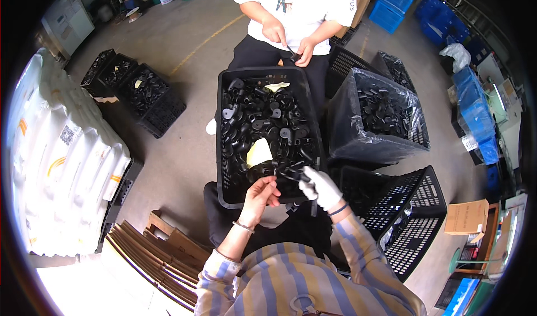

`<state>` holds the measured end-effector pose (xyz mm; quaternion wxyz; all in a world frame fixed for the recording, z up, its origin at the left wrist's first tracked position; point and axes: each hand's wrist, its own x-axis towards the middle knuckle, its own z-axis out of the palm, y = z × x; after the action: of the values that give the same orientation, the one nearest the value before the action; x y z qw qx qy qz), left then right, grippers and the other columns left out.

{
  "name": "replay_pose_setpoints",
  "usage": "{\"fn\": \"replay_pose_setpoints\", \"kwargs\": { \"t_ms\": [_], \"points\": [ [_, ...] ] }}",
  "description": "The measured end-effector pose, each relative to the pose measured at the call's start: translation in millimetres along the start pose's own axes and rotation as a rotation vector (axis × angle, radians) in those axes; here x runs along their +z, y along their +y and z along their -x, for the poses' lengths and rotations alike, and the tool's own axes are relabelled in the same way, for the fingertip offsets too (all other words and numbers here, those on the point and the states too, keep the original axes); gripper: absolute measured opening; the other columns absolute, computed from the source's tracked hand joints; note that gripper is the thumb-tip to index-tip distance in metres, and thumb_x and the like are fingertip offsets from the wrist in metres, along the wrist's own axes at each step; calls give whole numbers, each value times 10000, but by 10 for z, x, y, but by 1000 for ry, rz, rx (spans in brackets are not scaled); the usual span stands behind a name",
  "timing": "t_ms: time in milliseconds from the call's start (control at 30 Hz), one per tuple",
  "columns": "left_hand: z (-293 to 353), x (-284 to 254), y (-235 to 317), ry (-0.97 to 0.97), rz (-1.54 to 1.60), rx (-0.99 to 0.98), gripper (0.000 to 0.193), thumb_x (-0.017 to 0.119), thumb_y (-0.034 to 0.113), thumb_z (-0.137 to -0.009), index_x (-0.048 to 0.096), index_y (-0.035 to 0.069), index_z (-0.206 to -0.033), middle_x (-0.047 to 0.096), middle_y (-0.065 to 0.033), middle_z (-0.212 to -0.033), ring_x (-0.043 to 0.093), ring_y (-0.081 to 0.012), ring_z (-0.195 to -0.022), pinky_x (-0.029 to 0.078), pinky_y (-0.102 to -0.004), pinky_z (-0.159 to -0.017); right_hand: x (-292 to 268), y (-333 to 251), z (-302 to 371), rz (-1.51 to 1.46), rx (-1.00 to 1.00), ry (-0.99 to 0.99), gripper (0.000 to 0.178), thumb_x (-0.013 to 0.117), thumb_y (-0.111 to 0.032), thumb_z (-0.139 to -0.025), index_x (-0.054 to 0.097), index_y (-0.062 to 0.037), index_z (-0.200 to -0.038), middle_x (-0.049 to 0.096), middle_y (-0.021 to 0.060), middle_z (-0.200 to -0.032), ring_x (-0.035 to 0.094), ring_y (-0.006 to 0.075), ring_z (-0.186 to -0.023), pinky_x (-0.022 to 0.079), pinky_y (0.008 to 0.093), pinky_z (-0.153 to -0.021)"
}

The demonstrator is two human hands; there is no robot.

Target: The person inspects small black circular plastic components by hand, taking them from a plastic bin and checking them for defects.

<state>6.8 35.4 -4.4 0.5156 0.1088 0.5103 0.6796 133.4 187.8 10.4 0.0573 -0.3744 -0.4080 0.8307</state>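
Observation:
My left hand (260,196) is bare, with its fingers curled in a pinch over the near edge of a black crate (222,165). A small dark piece seems to be at its fingertips, too small to make out. Close by on the right, my right hand (322,188) wears a white glove and is closed around a dark thing whose kind I cannot tell. Black moulded plastic parts (263,111) fill the crate, a few greyish ones among them. A yellowish paper scrap (259,153) lies on the parts near my left hand.
Across the crate a person's hands (291,44) work on a black part. A plastic-lined bin (358,125) of parts and a tilted black crate (411,221) stand on the right. White sacks (67,153) are stacked at left, near crates of parts (148,95).

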Motion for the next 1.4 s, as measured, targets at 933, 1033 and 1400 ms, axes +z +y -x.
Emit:
{"fn": "replay_pose_setpoints", "kwargs": {
  "t_ms": [933, 1033, 1400],
  "points": [
    [-649, -536, 316, 228, 129, 365, 117, 576, -4, -778, 557, 51, -879, 582, -20, -794, 563, -115, -719, 462, -239, -675, -231, -2, 187, 53, -215, 143, 326, 489, -235, -865, 473, -38, -1124, 591, 50, -823, 528, 45, -572, 317, 119, -394],
    [-206, -187, 384, 118, 251, 337, 126, 563, -9, -794, 559, 37, -911, 599, -42, -862, 571, -120, -761, 468, -249, -736, 328, -93, 79, 139, -314, -35, 344, 494, -177, -858, 444, -19, -1159, 590, 31, -827, 520, 37, -581, 333, 126, -421],
    [327, 65, 362, -71, 451, 267, 240, 574, -30, -773, 578, 34, -1004, 609, -61, -904, 581, -140, -832, 471, -278, -787, 799, -218, 326, 485, -523, -108, 227, 558, -116, -819, 546, -36, -1031, 526, -33, -734, 472, 17, -581, 388, 169, -521]
  ]
}}
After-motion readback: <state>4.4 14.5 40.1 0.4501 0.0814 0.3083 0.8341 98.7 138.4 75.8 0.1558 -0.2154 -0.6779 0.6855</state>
